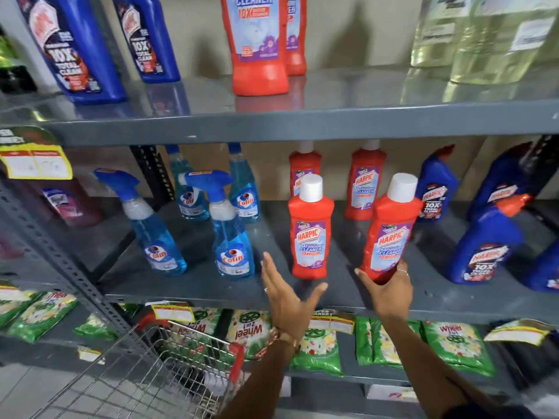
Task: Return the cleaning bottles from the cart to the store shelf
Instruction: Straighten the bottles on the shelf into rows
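Observation:
My right hand [385,293] grips the base of a red Harpic bottle [390,234] with a white cap, tilted slightly right above the front of the grey middle shelf [211,285]. My left hand [287,293] is open with fingers spread, just below and left of a second red Harpic bottle [311,234] that stands upright on the shelf, not touching it. Two more red bottles [364,184] stand behind them. The wire cart [169,370] with red trim sits at the bottom left, below my left arm.
Blue Colin spray bottles [231,234] stand left of the red ones. Blue Harpic bottles [484,246] fill the shelf's right side. The top shelf holds blue, red and clear bottles. Green detergent packets [456,346] lie on the lower shelf.

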Demonstrator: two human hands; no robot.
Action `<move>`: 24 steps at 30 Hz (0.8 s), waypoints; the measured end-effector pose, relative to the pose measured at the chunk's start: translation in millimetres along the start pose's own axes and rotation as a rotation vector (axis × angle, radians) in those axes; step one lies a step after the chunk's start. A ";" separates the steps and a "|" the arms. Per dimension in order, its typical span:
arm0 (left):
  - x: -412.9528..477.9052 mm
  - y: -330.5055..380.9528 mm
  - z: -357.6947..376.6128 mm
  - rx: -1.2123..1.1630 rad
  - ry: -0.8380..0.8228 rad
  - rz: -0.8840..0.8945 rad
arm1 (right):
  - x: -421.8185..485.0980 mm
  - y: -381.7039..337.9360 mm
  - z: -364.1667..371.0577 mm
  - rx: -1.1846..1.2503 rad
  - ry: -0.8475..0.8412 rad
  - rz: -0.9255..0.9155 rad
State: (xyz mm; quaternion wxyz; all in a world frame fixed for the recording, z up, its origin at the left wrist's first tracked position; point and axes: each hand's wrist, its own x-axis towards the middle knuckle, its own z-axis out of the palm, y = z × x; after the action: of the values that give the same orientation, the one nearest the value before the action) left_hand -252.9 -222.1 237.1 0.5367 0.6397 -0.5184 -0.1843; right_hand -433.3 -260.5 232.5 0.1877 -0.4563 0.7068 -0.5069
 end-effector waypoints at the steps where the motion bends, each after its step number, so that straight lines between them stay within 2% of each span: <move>1: 1.2 8.0 11.5 -0.028 -0.026 -0.056 | -0.1 -0.4 -0.7 0.009 -0.002 -0.003; 4: 13.8 20.1 33.5 -0.039 -0.048 -0.155 | -0.3 -1.1 -2.1 0.016 -0.021 -0.003; 14: 19.4 11.7 51.6 0.131 -0.041 -0.133 | 4.8 3.8 -1.4 0.099 -0.101 0.030; 16: 14.1 12.4 52.4 0.161 -0.008 -0.131 | 2.6 5.7 -11.8 0.195 -0.031 0.025; 18: 1.1 12.1 54.0 0.247 0.095 -0.023 | 3.5 9.1 -34.6 0.309 0.183 0.011; 20: -23.1 12.9 62.9 0.322 0.089 0.218 | 18.0 18.8 -65.3 0.307 0.397 -0.016; 22: -50.0 11.6 79.1 0.382 -0.076 0.417 | 44.5 31.5 -91.0 0.176 0.455 0.002; 24: -72.2 9.0 96.1 0.518 -0.252 0.477 | 72.3 45.3 -105.3 0.055 0.376 0.070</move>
State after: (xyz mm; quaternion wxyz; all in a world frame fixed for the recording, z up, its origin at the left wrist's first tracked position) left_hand -361.7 -206.5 187.6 0.3168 0.5877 -0.7445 0.0059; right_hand -567.6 -260.4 250.3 0.0821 -0.3234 0.7308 -0.5954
